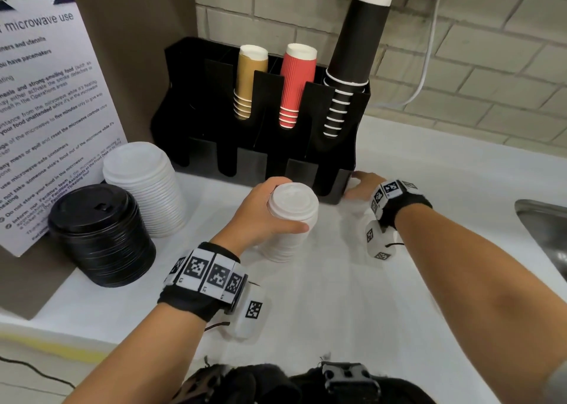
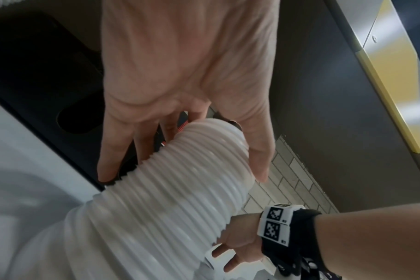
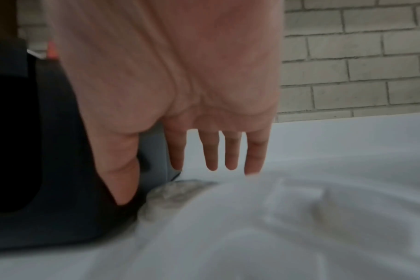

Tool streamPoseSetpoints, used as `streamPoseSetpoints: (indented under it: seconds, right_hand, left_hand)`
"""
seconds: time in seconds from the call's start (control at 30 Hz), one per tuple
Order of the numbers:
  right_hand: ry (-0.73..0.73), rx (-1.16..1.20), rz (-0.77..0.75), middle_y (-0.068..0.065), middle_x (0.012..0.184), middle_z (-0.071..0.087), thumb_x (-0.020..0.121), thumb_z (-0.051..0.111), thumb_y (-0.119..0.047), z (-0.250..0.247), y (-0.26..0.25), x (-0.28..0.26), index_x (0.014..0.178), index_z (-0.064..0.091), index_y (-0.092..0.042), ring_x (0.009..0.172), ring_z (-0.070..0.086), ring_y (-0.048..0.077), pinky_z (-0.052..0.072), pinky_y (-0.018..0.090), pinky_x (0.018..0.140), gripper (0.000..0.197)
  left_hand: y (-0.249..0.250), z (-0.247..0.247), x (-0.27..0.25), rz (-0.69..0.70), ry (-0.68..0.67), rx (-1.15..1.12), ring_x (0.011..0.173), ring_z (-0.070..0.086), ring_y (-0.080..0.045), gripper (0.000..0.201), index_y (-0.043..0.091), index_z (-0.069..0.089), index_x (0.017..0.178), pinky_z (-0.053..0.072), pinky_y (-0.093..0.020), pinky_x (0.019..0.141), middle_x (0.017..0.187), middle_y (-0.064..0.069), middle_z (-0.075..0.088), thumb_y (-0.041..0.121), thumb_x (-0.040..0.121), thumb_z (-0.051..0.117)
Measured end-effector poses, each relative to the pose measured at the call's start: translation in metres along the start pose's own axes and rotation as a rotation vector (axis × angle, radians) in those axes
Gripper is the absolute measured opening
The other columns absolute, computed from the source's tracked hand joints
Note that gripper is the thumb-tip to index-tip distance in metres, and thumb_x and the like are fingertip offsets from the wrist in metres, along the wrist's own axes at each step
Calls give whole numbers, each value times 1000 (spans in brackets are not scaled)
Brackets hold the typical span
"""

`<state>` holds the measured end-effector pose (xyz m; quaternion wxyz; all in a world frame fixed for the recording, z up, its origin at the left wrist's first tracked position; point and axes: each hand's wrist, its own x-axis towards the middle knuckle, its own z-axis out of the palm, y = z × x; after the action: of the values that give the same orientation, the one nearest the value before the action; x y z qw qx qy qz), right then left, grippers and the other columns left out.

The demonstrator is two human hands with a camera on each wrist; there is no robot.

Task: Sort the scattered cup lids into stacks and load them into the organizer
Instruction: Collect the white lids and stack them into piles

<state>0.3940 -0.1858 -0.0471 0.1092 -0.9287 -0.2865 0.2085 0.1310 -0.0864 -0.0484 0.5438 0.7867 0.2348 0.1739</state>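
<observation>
Meanwhile, at nine o'clock two lid stacks (image 1: 122, 207) waited; at centre the left hand (image 1: 264, 210) curled round a tall stack of white lids (image 1: 291, 219), and at three o'clock the right hand (image 1: 362, 186) lay flat-fingered against the organizer (image 1: 214, 121). Loosely squeezed, that stack could buckle and spill.

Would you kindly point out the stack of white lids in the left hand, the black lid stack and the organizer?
Held white lid stack (image 1: 293, 207), head view: on the top lid's dome.
Black lid stack (image 1: 101, 235), head view: on its ribbed side.
Organizer (image 1: 251, 164), head view: on its front lower wall.
</observation>
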Motion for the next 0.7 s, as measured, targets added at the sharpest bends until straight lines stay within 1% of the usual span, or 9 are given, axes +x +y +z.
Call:
streamPoseSetpoints:
  seconds: [0.1,0.17,0.23,0.33,0.43,0.5,0.57,0.63,0.7]
  right_hand:
    - [-91,-122,-33,4,138,53,79,68,-35,4,1,6,143,39,-31,120,54,31,45,43,102,70]
    - [-89,-160,-40,10,134,55,81,66,-26,4,2,9,143,40,-29,116,55,33,46,44,99,67]
    - [-49,-139,-29,12,130,57,81,64,-26,1,1,11,142,41,-30,109,57,33,49,41,94,65]
    - [102,31,50,12,125,57,81,63,-27,-10,1,7,134,46,-27,94,54,29,44,31,77,56]
    - [250,301,86,12,128,55,83,63,-39,-26,0,-11,131,46,-19,106,56,30,43,30,76,55]
    - [324,567,36,8,121,57,80,64,-43,-27,-4,-36,121,52,-22,97,58,23,46,28,67,48]
    - [364,791,-31,0,108,59,76,66,-42,-21,-10,-63,111,58,-26,86,57,13,44,25,61,40]
    - [371,873,-133,-5,99,62,76,69,-38,-10,-19,-87,108,61,-28,84,59,10,44,23,64,34]
    - [331,847,-261,-9,95,64,78,71,-34,1,-32,-105,107,62,-30,84,60,6,43,17,65,30]
  left_hand:
    - [-1,-1,1,2,-8,-15,116,49,-13,75,28,50,127,45,-34,97,125,6,53,21,64,89]
    - [-2,0,2,7,-14,-19,116,49,-12,75,29,50,127,43,-31,94,126,6,53,21,64,90]
    - [-3,0,2,17,-17,-14,115,49,-11,75,30,50,127,42,-28,92,126,7,52,22,64,90]
    - [-4,2,3,34,-17,-12,110,47,-7,74,33,49,126,38,-25,89,126,9,50,22,64,89]
    - [-4,5,3,44,-4,6,104,46,-3,74,37,47,124,37,-27,90,122,11,46,22,64,89]
    - [-5,7,3,51,13,15,105,45,-5,75,36,47,125,37,-28,91,123,10,45,22,64,89]
    - [-6,8,3,59,26,16,106,46,-5,76,33,48,127,36,-26,90,125,9,45,22,64,89]
    - [-7,10,2,59,38,16,107,46,-5,78,30,48,129,36,-24,90,128,9,44,22,64,90]
    - [-7,11,2,59,48,25,112,46,-9,81,28,47,132,35,-24,91,129,8,44,23,64,90]
